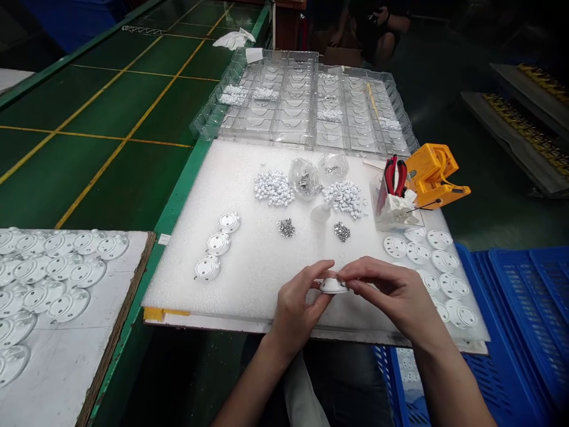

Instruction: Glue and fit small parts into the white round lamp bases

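- Over the worktop [255, 267], near its front edge: one white round part [333, 287], the left hand [296, 302] and right hand [395, 287] both pinching it, probably one steadying while the other works.
- Beyond: two white-piece piles [274, 188] and two metal-bit piles [285, 228], seemingly sorted for easy reach.
- Leftward: three similar discs [217, 244], lined up.

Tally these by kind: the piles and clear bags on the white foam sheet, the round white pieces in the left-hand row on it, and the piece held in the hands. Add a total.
White piles: 2
Metal piles: 2
Clear bags: 2
Left-row pieces: 3
Held piece: 1
Total: 10
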`<state>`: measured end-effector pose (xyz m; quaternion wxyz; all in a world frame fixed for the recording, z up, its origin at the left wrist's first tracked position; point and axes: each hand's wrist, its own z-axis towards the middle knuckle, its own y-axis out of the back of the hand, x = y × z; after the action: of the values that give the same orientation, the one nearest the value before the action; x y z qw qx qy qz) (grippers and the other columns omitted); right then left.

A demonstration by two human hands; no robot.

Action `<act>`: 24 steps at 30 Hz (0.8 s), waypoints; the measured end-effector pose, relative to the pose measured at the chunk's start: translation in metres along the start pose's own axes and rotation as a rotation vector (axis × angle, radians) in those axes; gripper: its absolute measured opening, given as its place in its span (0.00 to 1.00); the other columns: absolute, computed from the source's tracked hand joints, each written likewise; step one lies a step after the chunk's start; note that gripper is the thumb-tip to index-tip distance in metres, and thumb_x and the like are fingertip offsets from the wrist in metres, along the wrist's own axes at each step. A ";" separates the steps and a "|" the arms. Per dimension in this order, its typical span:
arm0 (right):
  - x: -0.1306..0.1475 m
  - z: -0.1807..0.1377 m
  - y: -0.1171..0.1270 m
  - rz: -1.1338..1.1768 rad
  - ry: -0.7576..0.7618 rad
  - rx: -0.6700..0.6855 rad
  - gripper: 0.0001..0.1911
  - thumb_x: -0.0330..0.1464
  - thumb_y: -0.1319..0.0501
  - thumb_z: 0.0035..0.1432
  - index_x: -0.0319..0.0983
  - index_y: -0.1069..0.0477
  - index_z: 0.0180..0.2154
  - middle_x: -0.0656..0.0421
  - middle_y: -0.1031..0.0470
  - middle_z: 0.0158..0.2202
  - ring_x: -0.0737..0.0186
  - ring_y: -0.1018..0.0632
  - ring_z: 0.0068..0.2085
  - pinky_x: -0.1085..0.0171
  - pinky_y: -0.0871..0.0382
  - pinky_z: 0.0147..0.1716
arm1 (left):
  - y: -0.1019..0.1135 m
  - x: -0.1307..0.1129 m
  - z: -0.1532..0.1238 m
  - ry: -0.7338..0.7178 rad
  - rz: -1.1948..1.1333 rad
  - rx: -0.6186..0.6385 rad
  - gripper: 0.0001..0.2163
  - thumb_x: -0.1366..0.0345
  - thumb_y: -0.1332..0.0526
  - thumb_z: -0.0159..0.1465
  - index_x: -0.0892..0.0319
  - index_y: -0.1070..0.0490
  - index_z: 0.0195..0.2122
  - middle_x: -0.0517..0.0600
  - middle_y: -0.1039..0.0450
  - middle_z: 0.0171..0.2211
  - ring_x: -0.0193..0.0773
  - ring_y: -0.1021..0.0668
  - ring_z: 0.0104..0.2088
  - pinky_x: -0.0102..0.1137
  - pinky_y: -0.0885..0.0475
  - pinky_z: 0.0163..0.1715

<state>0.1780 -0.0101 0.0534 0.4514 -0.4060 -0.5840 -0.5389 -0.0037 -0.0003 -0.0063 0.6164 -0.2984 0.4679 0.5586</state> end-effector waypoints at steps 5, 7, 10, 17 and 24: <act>-0.004 -0.001 -0.001 -0.008 0.024 0.037 0.08 0.33 0.32 0.63 0.51 0.15 0.42 0.59 0.16 0.38 0.62 0.17 0.41 0.66 0.24 0.39 | -0.001 0.001 -0.001 -0.004 0.029 0.030 0.19 0.73 0.35 0.68 0.53 0.31 0.58 0.49 0.18 0.45 0.36 0.14 0.44 0.26 0.18 0.43; -0.004 -0.001 -0.002 -0.024 0.022 0.033 0.08 0.34 0.32 0.64 0.51 0.15 0.42 0.59 0.17 0.38 0.61 0.18 0.41 0.66 0.25 0.38 | -0.001 0.001 -0.001 -0.010 0.030 0.025 0.17 0.72 0.35 0.68 0.53 0.31 0.57 0.48 0.18 0.44 0.36 0.14 0.43 0.26 0.18 0.41; -0.003 0.000 -0.001 -0.052 0.022 0.038 0.08 0.34 0.33 0.65 0.51 0.15 0.42 0.59 0.18 0.38 0.62 0.18 0.40 0.66 0.26 0.36 | -0.001 0.001 -0.001 -0.013 0.038 0.033 0.13 0.71 0.36 0.69 0.53 0.30 0.53 0.46 0.19 0.41 0.34 0.15 0.40 0.25 0.18 0.39; 0.001 0.004 0.003 -0.066 0.010 0.139 0.07 0.33 0.34 0.65 0.49 0.16 0.41 0.59 0.19 0.38 0.63 0.20 0.40 0.66 0.27 0.38 | 0.000 0.002 0.001 0.024 0.060 0.102 0.10 0.72 0.37 0.69 0.54 0.29 0.50 0.47 0.20 0.41 0.34 0.17 0.38 0.27 0.20 0.39; -0.006 0.007 0.011 0.057 -0.096 0.129 0.05 0.37 0.31 0.62 0.45 0.17 0.36 0.57 0.21 0.36 0.62 0.21 0.39 0.66 0.27 0.39 | -0.001 0.002 0.001 0.046 0.033 0.111 0.11 0.73 0.37 0.68 0.54 0.30 0.49 0.46 0.20 0.41 0.34 0.17 0.40 0.25 0.21 0.40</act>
<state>0.1893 -0.0023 0.0502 0.4633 -0.4180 -0.6267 -0.4667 -0.0027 0.0009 -0.0075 0.6120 -0.2685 0.5170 0.5349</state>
